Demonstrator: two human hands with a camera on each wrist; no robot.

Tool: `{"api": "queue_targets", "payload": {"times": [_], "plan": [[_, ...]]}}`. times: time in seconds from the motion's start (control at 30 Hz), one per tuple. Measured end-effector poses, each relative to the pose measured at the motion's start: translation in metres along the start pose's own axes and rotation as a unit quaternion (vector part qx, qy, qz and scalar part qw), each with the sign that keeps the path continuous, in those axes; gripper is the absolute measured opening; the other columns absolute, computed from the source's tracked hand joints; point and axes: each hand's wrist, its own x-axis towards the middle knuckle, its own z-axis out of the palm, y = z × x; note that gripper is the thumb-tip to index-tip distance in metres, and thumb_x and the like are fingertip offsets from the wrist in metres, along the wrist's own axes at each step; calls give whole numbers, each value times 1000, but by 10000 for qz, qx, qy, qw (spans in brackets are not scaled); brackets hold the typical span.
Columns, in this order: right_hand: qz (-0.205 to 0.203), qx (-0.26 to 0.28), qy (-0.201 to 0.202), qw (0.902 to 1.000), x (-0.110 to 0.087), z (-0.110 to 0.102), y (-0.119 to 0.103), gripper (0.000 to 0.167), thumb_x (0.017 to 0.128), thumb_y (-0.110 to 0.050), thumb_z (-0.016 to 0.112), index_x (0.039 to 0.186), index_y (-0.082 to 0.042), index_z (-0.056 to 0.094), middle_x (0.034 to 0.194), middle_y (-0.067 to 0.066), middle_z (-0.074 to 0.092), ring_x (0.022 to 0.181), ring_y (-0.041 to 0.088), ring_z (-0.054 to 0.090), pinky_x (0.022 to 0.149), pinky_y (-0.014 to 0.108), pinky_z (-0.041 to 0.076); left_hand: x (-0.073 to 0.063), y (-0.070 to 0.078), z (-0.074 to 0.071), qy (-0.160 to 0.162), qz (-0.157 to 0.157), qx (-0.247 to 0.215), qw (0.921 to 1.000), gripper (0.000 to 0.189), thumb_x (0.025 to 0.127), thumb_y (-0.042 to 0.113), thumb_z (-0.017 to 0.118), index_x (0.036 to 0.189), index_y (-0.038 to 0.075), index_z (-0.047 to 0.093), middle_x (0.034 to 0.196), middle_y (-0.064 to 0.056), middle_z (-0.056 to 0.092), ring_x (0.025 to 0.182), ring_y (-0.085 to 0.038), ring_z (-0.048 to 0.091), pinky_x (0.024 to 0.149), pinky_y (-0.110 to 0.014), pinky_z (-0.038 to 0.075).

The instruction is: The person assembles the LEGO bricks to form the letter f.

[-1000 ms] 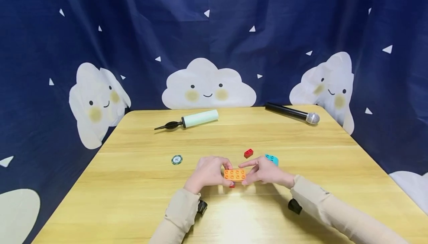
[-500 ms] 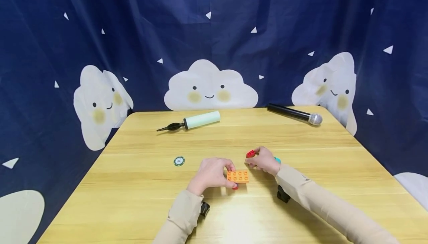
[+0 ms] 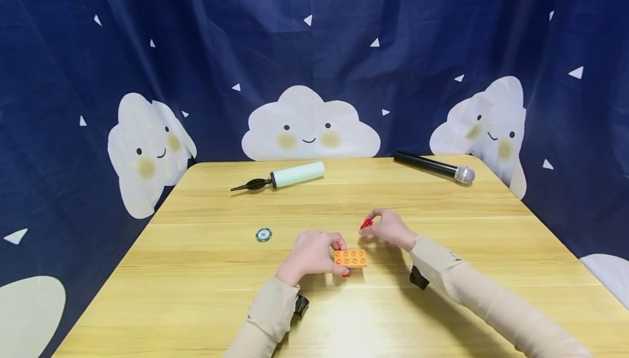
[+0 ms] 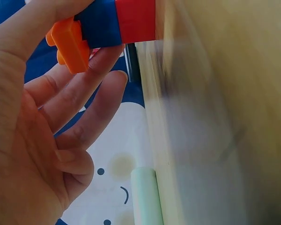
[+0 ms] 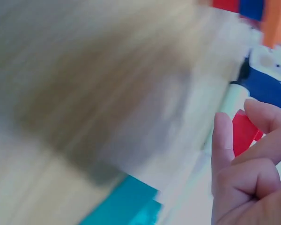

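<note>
At lower centre, the left hand [image 3: 310,254] should steady its gripped orange-blue-red plastic-brick stack [image 3: 350,258]; the right hand [image 3: 391,228] seemingly pinches a red plastic brick [image 3: 366,224].

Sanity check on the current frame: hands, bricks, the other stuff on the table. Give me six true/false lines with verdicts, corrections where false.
1. Left hand grips a brick stack. True.
2. Its top brick is blue. False: the orange brick is on top, the blue brick below.
3. Right hand holds a red brick. True.
4. Mic lies left of the pump. False: right of it.
5. Chip lies flat on the table. True.
6. Pump is nearer the person than the chip. False: the chip is nearer.
</note>
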Motion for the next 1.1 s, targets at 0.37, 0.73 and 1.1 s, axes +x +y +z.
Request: {"api": "queue_targets", "payload": {"times": [0.37,0.73,1.1], "plan": [[-614,891,-647,9920,-22,-8,-12,45,77,-6,75,119,-2,62,72,7,69,42,4,30,42,18,28,1,-3,3,-171,81,171,9997,39,61,53,82,88,29,67,77,19,64,65,-2,48,60,-24,34],[-1055,658,-1291,9838,-45,9,-15,44,75,-9,80,116,-1,67,74,5,71,42,6,30,42,19,26,3,-2,4,-267,128,243,9993,38,61,53,81,87,28,66,64,22,52,58,-2,43,55,-23,33],[-1120,331,-1251,9852,-49,19,-17,42,72,2,77,113,-1,68,65,4,68,45,6,41,43,19,31,2,-3,4,-232,187,139,9995,36,62,53,81,75,28,59,57,19,46,53,-2,38,53,-21,31]]}}
